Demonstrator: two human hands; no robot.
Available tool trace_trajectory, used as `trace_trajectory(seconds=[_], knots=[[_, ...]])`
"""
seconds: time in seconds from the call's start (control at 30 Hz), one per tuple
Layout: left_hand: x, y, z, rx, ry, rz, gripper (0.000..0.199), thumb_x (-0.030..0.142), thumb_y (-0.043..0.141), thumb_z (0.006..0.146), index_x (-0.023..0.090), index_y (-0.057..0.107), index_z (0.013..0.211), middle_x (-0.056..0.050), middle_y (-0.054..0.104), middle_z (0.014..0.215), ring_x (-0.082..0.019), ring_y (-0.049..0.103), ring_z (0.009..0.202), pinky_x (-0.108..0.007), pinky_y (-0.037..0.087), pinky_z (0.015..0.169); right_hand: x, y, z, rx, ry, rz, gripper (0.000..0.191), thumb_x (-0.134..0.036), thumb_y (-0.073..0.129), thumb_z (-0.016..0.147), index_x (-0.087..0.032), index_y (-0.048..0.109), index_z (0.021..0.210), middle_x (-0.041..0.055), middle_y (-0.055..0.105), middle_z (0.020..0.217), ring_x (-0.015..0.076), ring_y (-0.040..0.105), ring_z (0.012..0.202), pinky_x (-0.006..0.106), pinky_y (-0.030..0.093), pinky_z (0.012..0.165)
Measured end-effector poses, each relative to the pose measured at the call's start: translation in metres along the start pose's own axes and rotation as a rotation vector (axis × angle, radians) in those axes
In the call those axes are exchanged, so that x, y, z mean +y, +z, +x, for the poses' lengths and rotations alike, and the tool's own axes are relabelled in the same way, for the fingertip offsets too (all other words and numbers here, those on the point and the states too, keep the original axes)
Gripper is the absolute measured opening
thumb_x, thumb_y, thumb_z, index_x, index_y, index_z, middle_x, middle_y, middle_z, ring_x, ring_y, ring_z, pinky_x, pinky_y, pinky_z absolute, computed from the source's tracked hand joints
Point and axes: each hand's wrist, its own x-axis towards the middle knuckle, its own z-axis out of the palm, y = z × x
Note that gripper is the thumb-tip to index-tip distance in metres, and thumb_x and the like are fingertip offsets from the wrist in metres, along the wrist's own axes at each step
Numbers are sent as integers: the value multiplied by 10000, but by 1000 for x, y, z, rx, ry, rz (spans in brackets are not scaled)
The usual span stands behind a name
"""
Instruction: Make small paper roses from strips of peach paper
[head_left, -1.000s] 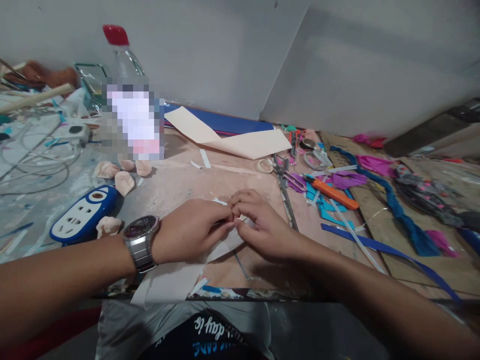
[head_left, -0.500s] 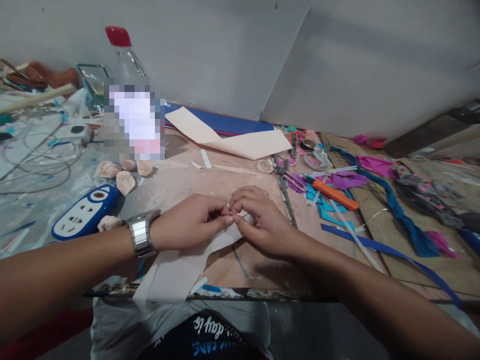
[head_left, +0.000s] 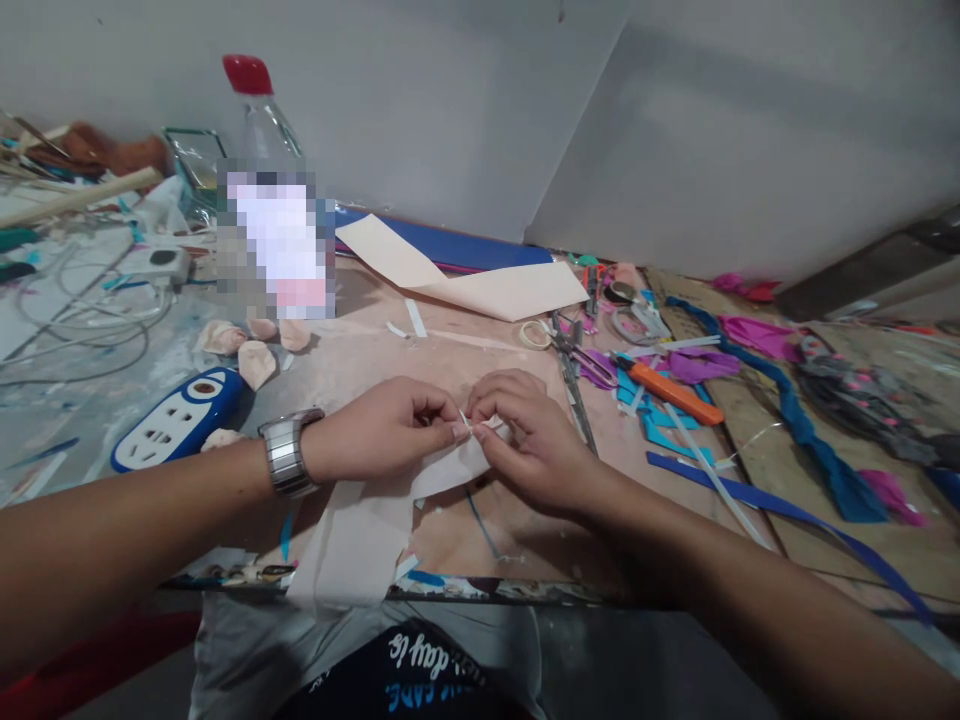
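Both hands meet above the middle of the worktable, fingertips almost touching. My left hand, with a silver watch on its wrist, pinches the edge of a pale strip. Thumb and index finger of my right hand are closed on the same strip, just right of the left fingertips. The strip runs down to the left beneath my left hand, where a wide pale piece lies to the table's front edge. What exactly is between the fingertips is too small to make out.
At the left are a blue-and-white power socket, small pale pieces and a red-capped bottle. A folded cream strip lies behind the hands. Scissors, an orange cutter and coloured scraps lie right.
The fingertips have shifted slightly and a thin light edge now shows between them. The wide pale piece has moved a little to the right. The whole view has shifted slightly.
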Motion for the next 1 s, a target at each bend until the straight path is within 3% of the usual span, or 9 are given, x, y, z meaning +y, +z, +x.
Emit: trace_trajectory(seconds=[0.13, 0.37, 0.57, 0.77, 1.0], knots=[[0, 1, -1, 39, 27, 68, 339, 398, 586, 974, 136, 653, 770, 36, 547, 676, -91, 439, 643, -230, 343, 608, -1, 0, -1, -2, -4, -7, 68, -160, 606, 909, -219, 637, 900, 54, 705, 963, 250, 625, 993, 455, 406, 933], [7, 2, -7, 54, 49, 178, 259, 342, 599, 966, 144, 715, 846, 17, 656, 733, -101, 516, 671, -237, 371, 647, 0, 2, -1, -5, 11, -30, 53, -171, 616, 902, -216, 644, 901, 50, 708, 965, 251, 625, 1005, 456, 400, 945], [4, -1, -3, 24, 22, 161, 334, 388, 587, 976, 138, 691, 780, 29, 591, 664, -89, 447, 621, -227, 333, 600, -1, 0, 0, 13, 15, -43, 69, -166, 607, 895, -220, 644, 875, 51, 723, 952, 253, 630, 991, 461, 410, 936], [3, -2, -1, 5, 6, 141, 401, 460, 600, 966, 136, 662, 738, 42, 507, 618, -87, 388, 607, -232, 289, 572, -1, -2, -2, -16, -36, -62, 64, -210, 662, 915, -244, 687, 963, 45, 750, 1022, 276, 612, 1110, 499, 407, 1014], [0, -2, -2, -70, -7, 86, 374, 400, 558, 982, 146, 586, 709, 53, 455, 616, -83, 356, 597, -231, 280, 570, 4, 0, -3, 5, -61, -108, 50, -188, 685, 895, -238, 683, 900, 33, 754, 927, 295, 606, 1122, 522, 411, 1016]])
